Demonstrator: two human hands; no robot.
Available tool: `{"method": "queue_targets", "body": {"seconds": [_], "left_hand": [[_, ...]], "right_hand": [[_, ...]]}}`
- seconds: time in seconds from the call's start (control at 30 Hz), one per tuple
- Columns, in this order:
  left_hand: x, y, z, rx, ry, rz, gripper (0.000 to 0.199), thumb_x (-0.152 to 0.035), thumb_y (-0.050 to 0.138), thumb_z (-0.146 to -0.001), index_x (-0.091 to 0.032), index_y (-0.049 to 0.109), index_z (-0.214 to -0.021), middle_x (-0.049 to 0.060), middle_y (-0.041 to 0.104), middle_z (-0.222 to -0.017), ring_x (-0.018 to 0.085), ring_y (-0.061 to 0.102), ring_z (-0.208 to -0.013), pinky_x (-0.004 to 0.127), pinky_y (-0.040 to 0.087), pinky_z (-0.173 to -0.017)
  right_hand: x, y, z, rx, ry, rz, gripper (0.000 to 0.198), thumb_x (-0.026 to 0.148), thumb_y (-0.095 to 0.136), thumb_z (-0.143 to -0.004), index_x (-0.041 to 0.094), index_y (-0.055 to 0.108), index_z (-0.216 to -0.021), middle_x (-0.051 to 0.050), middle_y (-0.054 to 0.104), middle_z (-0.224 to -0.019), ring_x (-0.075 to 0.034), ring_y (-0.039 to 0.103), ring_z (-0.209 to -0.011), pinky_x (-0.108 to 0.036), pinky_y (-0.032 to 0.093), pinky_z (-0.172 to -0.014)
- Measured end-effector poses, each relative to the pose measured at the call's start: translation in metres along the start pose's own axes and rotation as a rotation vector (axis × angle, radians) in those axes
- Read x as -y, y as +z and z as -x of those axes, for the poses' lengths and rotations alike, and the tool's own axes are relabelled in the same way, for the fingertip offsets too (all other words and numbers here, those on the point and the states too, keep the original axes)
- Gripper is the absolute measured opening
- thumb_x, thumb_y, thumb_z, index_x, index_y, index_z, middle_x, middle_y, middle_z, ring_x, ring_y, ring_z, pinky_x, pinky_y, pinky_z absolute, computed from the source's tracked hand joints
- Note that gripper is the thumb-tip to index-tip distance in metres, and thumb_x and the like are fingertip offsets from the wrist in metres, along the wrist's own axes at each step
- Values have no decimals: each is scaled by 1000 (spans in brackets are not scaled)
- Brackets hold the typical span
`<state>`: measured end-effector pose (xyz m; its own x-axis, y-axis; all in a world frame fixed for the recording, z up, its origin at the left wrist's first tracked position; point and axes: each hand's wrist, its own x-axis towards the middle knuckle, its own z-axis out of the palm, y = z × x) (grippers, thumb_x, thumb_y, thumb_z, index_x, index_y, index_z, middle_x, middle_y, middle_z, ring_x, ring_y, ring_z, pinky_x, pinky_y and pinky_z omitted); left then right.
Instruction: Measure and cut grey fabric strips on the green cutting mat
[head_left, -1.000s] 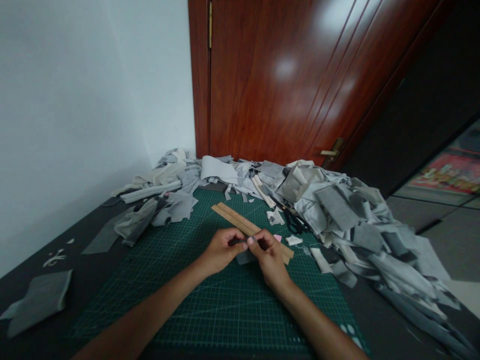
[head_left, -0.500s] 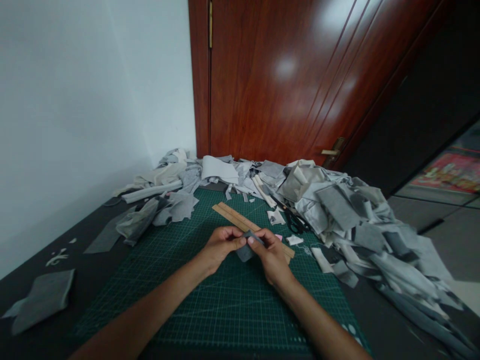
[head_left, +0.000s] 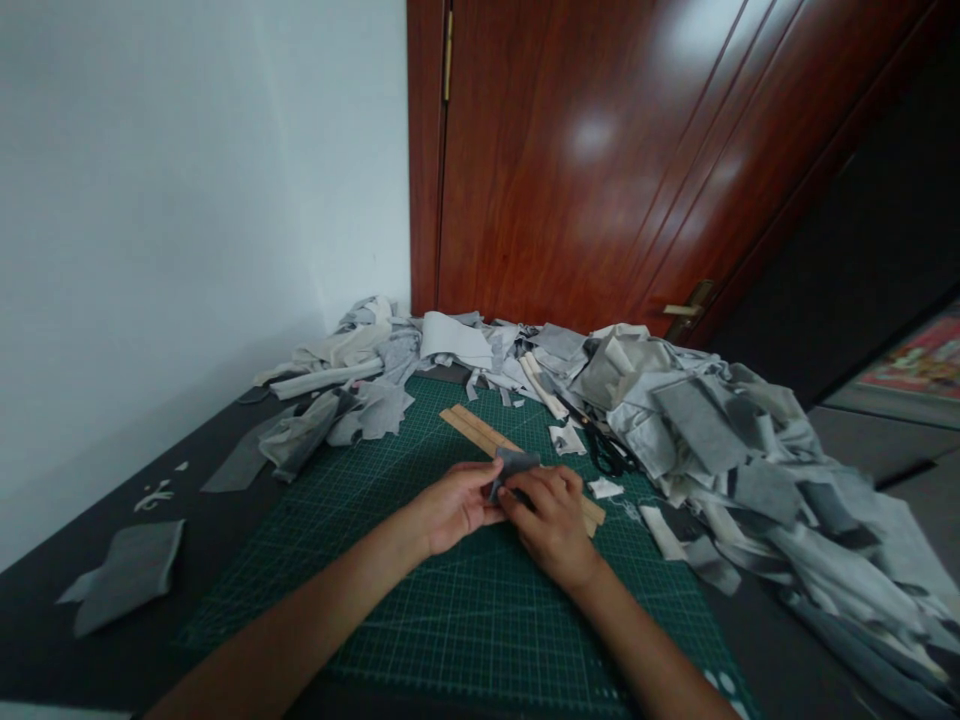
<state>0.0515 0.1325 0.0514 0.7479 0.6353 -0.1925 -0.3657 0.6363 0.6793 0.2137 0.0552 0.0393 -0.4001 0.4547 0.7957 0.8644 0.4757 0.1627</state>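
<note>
Nearest to the person, below both hands, there is a green mat [head_left: 435, 640] with a grid; it lies flat on a dark table [head_left: 45, 650], probably to protect it and to help with measuring. Above the mat, the left hand [head_left: 457, 508] holds a small grey cloth [head_left: 516, 461] between its thumb and its fingers. The cloth is between the two hands, with its upper part standing free beyond the fingertips. The right hand [head_left: 551, 520] has its fingers bent narrow against the lower part of this cloth; whether they grip it, one cannot tell. It seems that one hand supports the piece while the other arranges it.

Well to the left of the left hand, a folded grey fabric [head_left: 131, 575] lies apart on the table. Just behind the hands, a wooden ruler [head_left: 480, 432] lies slanted, partly hidden by the right hand. Beyond the right hand are black scissors [head_left: 606, 455], perhaps put there to be within easy reach. Farther from the hands, a heap of scraps [head_left: 694, 425] borders the mat, apparently pushed aside to leave working room.
</note>
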Motion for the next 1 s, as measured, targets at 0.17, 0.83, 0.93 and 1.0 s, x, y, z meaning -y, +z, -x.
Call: {"method": "queue_targets", "body": {"seconds": [0.17,0.83,0.93,1.0], "left_hand": [[2,-7,-3,-56,160,-132,28,-36,90,-74,-14,77,-87,9,75,-92,19,66,-85,33,52,-82],[7,3,-4,-72,426,-633,48,-63,76,-77,-16,78,-81,4,69,-70,19,60,-69,27,44,-63],[6,3,-4,-65,421,-611,44,-59,78,-77,-15,79,-85,5,73,-76,20,63,-72,28,47,-66],[5,3,-3,-55,421,-590,43,-56,80,-76,-15,80,-90,6,75,-80,21,66,-76,29,50,-70]], "right_hand": [[-1,3,4,110,42,-99,27,11,54,-101,29,70,-115,-6,78,-110,-25,65,-106,-45,39,-94],[0,17,-8,-291,1187,-1065,33,52,81,-77,22,70,-74,1,67,-69,-18,56,-66,-30,47,-66],[2,16,-9,-298,1137,-1012,26,47,79,-79,22,72,-75,1,69,-69,-18,57,-65,-30,48,-64],[3,14,-10,-295,1110,-963,22,43,77,-81,22,74,-76,0,70,-69,-18,58,-65,-30,48,-63]]}}
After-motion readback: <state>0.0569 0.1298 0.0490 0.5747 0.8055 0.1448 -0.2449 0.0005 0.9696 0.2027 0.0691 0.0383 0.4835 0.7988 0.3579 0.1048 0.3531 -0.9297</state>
